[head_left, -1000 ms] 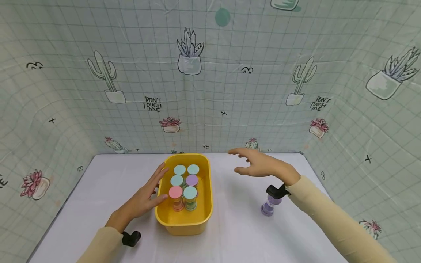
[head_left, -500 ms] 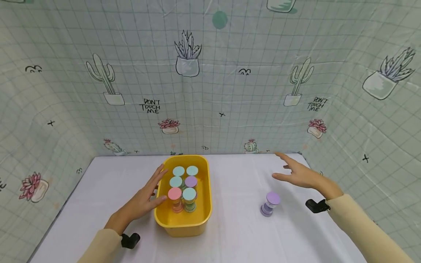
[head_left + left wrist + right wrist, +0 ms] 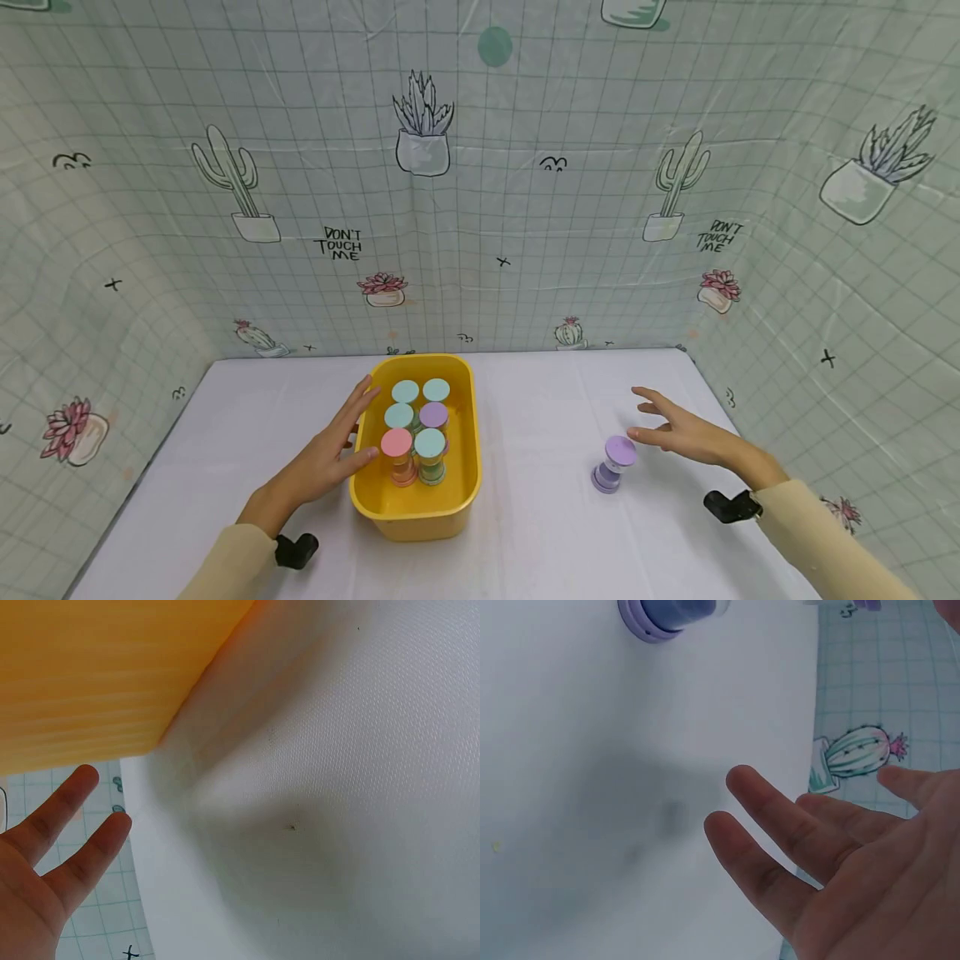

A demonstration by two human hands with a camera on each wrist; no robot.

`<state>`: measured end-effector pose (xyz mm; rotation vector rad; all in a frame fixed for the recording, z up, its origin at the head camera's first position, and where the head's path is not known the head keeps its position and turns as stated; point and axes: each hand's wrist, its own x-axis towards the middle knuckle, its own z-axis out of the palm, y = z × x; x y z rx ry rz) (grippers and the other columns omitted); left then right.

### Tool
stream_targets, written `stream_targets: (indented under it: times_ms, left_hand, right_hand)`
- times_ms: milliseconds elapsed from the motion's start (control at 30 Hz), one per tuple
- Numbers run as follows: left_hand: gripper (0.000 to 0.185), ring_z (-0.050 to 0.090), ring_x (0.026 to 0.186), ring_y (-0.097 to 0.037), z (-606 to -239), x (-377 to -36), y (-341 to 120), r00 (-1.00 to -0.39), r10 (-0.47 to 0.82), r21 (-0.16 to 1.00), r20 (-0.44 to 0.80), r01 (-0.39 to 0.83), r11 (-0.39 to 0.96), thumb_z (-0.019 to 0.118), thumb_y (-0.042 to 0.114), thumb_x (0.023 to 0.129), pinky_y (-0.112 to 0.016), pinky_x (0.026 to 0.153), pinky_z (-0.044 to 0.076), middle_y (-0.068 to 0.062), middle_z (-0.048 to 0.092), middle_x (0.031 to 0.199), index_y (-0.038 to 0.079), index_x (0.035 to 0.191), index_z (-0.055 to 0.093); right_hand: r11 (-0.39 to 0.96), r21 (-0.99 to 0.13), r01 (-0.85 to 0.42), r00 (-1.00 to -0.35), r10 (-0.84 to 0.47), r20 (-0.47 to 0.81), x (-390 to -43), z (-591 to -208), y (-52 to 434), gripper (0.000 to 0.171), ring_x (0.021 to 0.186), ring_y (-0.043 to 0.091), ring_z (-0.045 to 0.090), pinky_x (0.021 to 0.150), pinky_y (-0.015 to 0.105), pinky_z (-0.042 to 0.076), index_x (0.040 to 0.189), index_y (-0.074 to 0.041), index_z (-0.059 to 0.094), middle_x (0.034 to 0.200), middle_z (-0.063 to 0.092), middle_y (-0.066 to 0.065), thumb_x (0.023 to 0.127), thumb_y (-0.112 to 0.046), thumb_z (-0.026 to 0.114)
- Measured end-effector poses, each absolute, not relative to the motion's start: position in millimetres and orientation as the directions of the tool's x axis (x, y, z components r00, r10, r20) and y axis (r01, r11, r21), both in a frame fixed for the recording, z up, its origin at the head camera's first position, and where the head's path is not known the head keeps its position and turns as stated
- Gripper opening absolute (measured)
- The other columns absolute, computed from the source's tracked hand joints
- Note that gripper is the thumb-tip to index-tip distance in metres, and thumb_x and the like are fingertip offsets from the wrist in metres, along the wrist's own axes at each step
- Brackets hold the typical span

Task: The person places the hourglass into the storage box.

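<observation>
A purple-capped sand timer (image 3: 619,452) stands upright on the right of the table; its purple base and purple sand (image 3: 676,611) show at the top of the right wrist view. My right hand (image 3: 686,435) is just right of it, holding nothing, fingers extended and thumb tip right by the cap. On the left is a yellow tub (image 3: 420,527) with several sand timers inside, capped in pale blue, purple and pink (image 3: 397,442). My left hand (image 3: 330,454) lies along the tub's left rim, fingers spread and straight, its thumb reaching over the rim near the pink timer.
A white table (image 3: 540,517) carries the tub and the lone timer. Behind it and at both sides hangs a gridded cloth (image 3: 480,208) printed with cacti. Each wrist wears a black camera mount (image 3: 297,551).
My right hand has swung from the table's back middle to the right, then come down and nearer to the purple timer. The left hand stays at the tub. The head view has shifted slightly.
</observation>
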<state>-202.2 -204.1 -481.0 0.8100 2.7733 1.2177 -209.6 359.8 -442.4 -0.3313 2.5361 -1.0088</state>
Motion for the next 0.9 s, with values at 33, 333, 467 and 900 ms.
stream_targets:
  times_ms: [33,333,467,900]
  left_hand:
    - [0.080,0.061,0.123,-0.035,-480.6,-202.3,-203.6,-0.867,0.459,0.689,0.196,0.454,0.564,0.060,0.035,0.099,-0.051,0.093,0.057,-0.004,0.003,0.176,0.023,0.166,0.020]
    - [0.079,0.061,0.123,-0.037,-480.0,-200.7,-202.4,-0.862,0.462,0.685,0.210,0.467,0.559,0.060,0.032,0.099,-0.049,0.091,0.058,-0.007,0.003,0.175,0.020,0.166,0.020]
    - [0.079,0.061,0.123,-0.038,-479.2,-200.5,-202.5,-0.861,0.463,0.679,0.210,0.469,0.564,0.060,0.030,0.099,-0.050,0.091,0.058,-0.008,0.003,0.175,0.020,0.166,0.020]
    - [0.080,0.060,0.123,-0.037,-480.7,-201.1,-203.5,-0.863,0.462,0.695,0.204,0.460,0.553,0.061,0.033,0.099,-0.051,0.091,0.056,-0.005,0.003,0.175,0.022,0.166,0.019]
  right_hand:
    - [0.696,-0.714,-0.068,-0.891,-0.365,-0.271,-208.3,-443.4,358.8,0.084,0.123,0.044,0.063,0.093,0.054,0.057,0.164,-0.009,0.013,0.159,0.028,0.039,0.101,-0.037,0.062]
    - [0.624,-0.780,-0.049,-0.859,-0.424,-0.286,-198.6,-448.5,348.3,0.079,0.123,0.043,0.063,0.088,0.046,0.060,0.162,-0.007,0.019,0.154,0.037,0.038,0.100,-0.031,0.064]
    - [0.609,-0.791,-0.050,-0.848,-0.445,-0.288,-199.0,-451.9,343.6,0.077,0.118,0.038,0.066,0.084,0.044,0.059,0.157,-0.004,0.029,0.149,0.044,0.035,0.097,-0.029,0.068]
    - [0.618,-0.780,-0.103,-0.812,-0.505,-0.293,-204.7,-450.7,334.2,0.056,0.080,0.030,0.068,0.068,0.037,0.059,0.136,0.001,0.052,0.127,0.056,0.021,0.091,-0.024,0.075]
